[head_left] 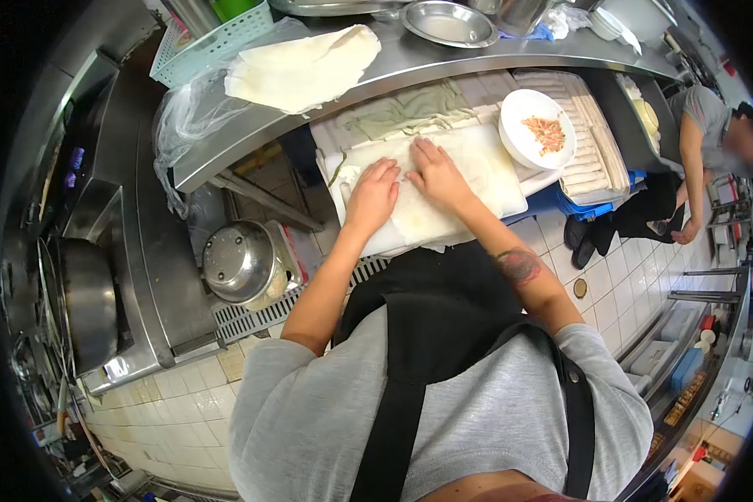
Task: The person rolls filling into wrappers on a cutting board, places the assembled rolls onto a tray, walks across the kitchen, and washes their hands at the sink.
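A thin, pale, pliable sheet (477,180) lies spread over a white cutting board (375,245) in front of me. On its left part rests my left hand (375,194), fingers extended and close together near the sheet's far left edge. My right hand (437,174) lies palm down on the middle of the sheet, its fingers stretched forward. Both hands are open and press on the surface; no tool shows in either. A white bowl (514,144) holding orange-pink shreds (545,135) stands just right of the board. Behind it lies a crumpled green cloth (414,113).
Pale rolls (594,142) fill a tray at right. Another pale sheet (305,69) lies on the steel counter (376,63), near a metal dish (449,23) and plastic basket (213,50). A metal bowl (238,259) sits low left. A person (694,125) bends at far right.
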Available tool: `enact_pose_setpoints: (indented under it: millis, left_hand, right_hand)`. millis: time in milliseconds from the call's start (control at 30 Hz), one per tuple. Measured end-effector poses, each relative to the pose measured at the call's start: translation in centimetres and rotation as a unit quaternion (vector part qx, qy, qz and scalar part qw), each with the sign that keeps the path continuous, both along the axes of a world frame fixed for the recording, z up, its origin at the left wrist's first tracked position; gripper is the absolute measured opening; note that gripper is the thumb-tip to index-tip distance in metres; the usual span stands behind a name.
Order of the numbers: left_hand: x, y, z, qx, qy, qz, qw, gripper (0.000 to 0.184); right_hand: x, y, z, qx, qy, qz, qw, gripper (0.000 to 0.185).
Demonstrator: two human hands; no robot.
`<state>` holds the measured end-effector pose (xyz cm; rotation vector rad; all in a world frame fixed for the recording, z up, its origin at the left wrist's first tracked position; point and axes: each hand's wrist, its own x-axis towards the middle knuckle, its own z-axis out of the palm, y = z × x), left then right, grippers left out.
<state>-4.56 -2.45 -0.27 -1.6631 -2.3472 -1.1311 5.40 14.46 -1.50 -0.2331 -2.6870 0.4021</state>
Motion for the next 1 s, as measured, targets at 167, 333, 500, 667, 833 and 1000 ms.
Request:
enact_pose_setpoints:
  millis: [167, 333, 500, 667, 833, 1000]
  left_hand:
    - [0.2, -0.1, 0.2, -0.002, -0.009, 0.005, 1.000, 0.026]
    - [0.3, 0.0, 0.3, 0.003, -0.003, 0.010, 1.000, 0.026]
    - [0.3, -0.1, 0.3, 0.002, -0.005, 0.012, 1.000, 0.025]
    - [0.3, -0.1, 0.2, 0.030, -0.050, 0.020, 0.998, 0.025]
    - [0.8, -2.0, 1.8, 0.072, -0.097, 0.024, 0.992, 0.022]
    - [2.3, -5.8, 1.9, 0.025, -0.077, -0.006, 0.997, 0.021]
  right_hand:
    - [1.0, 1.1, 0.9, 0.006, -0.144, -0.139, 0.980, 0.093]
    - [6.9, 1.1, 1.3, 0.037, -0.192, -0.230, 0.953, 0.097]
    - [12.5, 0.1, 3.6, 0.061, -0.260, -0.217, 0.939, 0.089]
    - [9.6, 2.2, 13.4, -0.009, -0.228, -0.196, 0.954, 0.049]
    - [1.0, 5.5, 20.4, 0.096, 0.191, -0.053, 0.975, 0.042]
    - [-6.3, 10.4, 20.1, 0.134, 0.014, -0.069, 0.988, 0.033]
